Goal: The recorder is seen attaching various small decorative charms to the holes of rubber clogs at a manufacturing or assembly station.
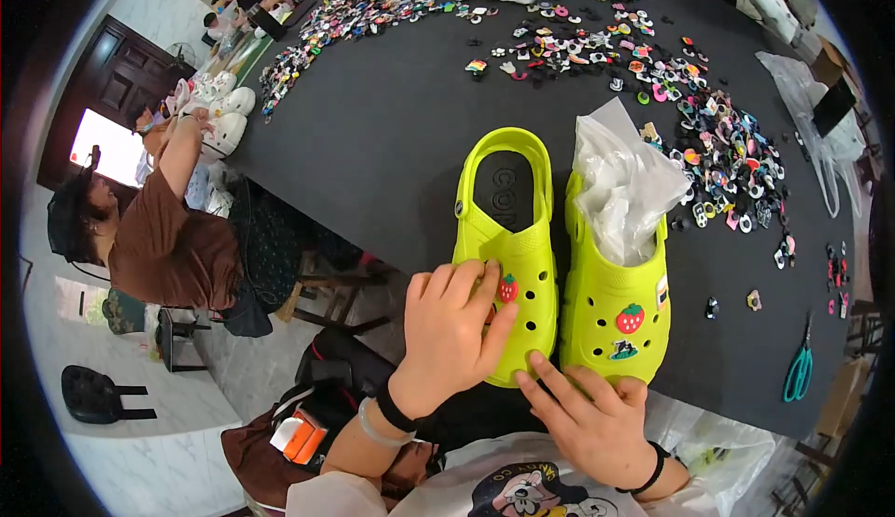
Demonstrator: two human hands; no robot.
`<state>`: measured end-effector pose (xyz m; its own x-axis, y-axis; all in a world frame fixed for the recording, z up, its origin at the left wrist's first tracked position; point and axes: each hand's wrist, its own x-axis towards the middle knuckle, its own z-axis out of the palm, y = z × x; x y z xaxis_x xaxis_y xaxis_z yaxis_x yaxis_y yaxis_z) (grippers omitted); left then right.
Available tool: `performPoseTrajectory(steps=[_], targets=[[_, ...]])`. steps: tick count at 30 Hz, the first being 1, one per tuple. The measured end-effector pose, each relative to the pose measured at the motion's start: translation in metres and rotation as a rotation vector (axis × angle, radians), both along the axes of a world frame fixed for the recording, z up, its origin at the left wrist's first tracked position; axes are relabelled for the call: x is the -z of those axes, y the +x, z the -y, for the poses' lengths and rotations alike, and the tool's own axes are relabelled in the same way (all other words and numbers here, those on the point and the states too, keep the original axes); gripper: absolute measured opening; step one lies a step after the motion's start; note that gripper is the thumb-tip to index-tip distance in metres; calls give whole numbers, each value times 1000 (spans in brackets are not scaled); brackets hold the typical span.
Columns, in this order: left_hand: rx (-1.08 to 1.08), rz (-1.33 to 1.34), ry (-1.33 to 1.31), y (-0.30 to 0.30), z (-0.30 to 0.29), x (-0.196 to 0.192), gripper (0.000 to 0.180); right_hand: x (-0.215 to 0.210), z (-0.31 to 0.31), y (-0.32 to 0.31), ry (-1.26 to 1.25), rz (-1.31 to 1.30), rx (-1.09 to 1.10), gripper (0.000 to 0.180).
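Two lime-green clogs lie side by side on the black table, toes toward me. My left hand bends over the upper of the left clog, thumb and forefinger closing round a small reddish piece mostly hidden by the fingers. Just beside the forefinger sits a strawberry charm on that clog. My right hand has its fingers stretched out at the toes, the forefinger against the left clog and other fingers on the right clog. That one carries another strawberry charm, a dark-and-teal charm and a pale side charm.
Crumpled clear plastic fills the right clog's opening. Loose charms spread across the black table. Teal-handled scissors lie at right, below a plastic bag. A person in brown sits at left near white clogs.
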<state>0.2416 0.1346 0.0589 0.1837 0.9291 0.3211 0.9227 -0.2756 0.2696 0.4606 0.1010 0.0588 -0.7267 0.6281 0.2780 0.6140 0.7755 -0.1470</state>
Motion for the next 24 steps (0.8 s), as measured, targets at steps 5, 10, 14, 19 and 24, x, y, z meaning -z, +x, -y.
performPoseTrajectory(steps=[5,10,14,19,24], targets=[[-25,86,151,-8,6,12,32,3,2,0,7,-25,36,51],[-101,250,246,-14,22,29,31,1,2,-2,2,-44,41,53],[-76,262,254,-13,18,22,31,-1,0,-1,-5,-49,29,52],[-97,56,172,-3,15,6,29,6,-2,1,-5,-69,10,53],[-87,318,242,-25,-1,8,27,6,-5,2,20,-50,-20,55]])
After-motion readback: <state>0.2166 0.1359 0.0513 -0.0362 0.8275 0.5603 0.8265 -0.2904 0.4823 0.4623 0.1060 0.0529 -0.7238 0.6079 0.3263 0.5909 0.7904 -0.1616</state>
